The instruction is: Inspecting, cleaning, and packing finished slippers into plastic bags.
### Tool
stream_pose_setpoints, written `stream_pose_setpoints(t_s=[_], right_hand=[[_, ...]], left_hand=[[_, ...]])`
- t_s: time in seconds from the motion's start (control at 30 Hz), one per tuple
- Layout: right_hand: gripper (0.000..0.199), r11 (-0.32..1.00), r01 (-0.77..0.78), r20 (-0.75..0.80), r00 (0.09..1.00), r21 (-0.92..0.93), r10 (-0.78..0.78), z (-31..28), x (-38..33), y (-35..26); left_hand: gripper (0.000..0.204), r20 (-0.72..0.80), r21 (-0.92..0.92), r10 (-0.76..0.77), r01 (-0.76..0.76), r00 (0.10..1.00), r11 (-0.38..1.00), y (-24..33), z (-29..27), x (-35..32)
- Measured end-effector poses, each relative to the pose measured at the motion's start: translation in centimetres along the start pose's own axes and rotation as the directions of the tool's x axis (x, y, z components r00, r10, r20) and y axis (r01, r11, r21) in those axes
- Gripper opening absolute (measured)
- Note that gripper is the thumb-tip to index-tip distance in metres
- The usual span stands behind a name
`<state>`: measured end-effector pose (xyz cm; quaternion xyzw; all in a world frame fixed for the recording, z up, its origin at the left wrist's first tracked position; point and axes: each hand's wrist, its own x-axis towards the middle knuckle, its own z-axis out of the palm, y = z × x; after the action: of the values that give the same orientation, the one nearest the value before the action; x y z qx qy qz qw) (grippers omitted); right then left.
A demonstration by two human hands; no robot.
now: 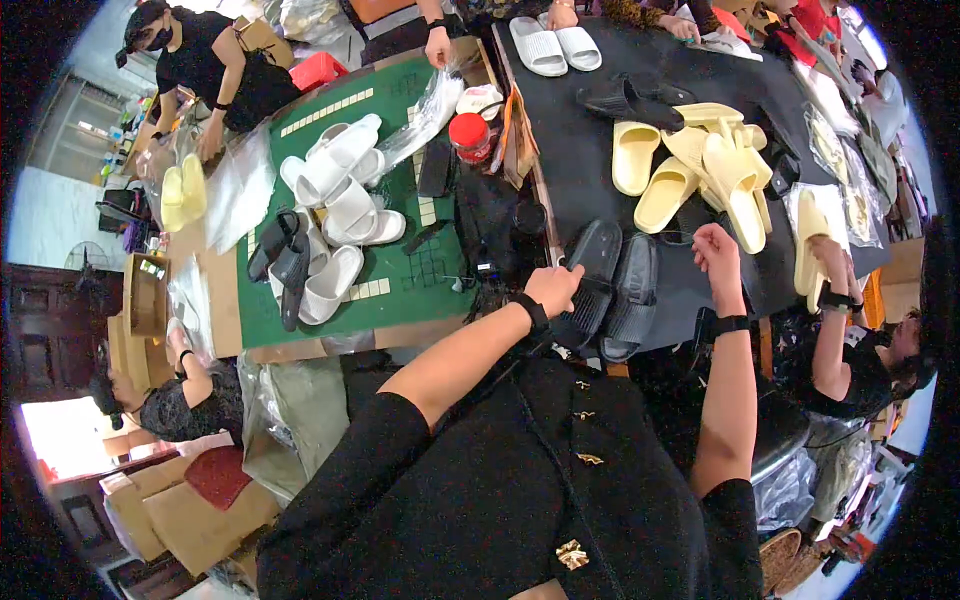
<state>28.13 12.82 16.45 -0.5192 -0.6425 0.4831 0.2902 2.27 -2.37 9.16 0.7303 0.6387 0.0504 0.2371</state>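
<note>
A pair of black slippers lies on the dark tabletop right in front of me, the left slipper tilted slightly against the right slipper. My left hand is closed at the outer side of the left slipper, by its strap, and appears to grip its edge. To the right of the pair, my right hand is raised with its fingers curled into a pinch; whatever they hold is too small to make out. Beyond it lies a heap of pale yellow slippers, with a black slipper at its far left.
White slippers and dark ones are piled on a green mat at left. A red-lidded jar stands between the tables. White slippers lie at the far edge. Co-workers handle yellow slippers at left and right.
</note>
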Motion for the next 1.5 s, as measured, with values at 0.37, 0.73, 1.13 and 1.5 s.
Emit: stream_pose_setpoints(t_s=[0.37,0.73,1.13,1.5], right_hand=[[0.002,0.996,-0.078,0.125,0.989,-0.045,0.083,-0.5,2.1,1.9],[0.001,0.990,-0.143,0.240,0.961,0.004,0.137,0.3,2.7,4.3],[0.001,0.974,-0.193,0.201,0.965,0.122,0.166,0.7,3.2,6.1],[0.002,0.992,-0.113,0.273,0.954,-0.055,0.124,4.1,2.8,8.7]], left_hand=[[0.045,-0.021,0.020,0.018,-0.018,1.000,1.000,-0.3,0.4,1.1],[0.048,-0.124,-0.200,-0.170,0.143,0.978,0.969,-2.1,-1.6,-3.1],[0.026,-0.086,-0.333,-0.267,0.225,0.960,0.916,-3.3,-1.4,-6.5],[0.021,-0.131,-0.331,-0.123,0.074,0.984,0.941,-2.8,-1.2,-6.5]])
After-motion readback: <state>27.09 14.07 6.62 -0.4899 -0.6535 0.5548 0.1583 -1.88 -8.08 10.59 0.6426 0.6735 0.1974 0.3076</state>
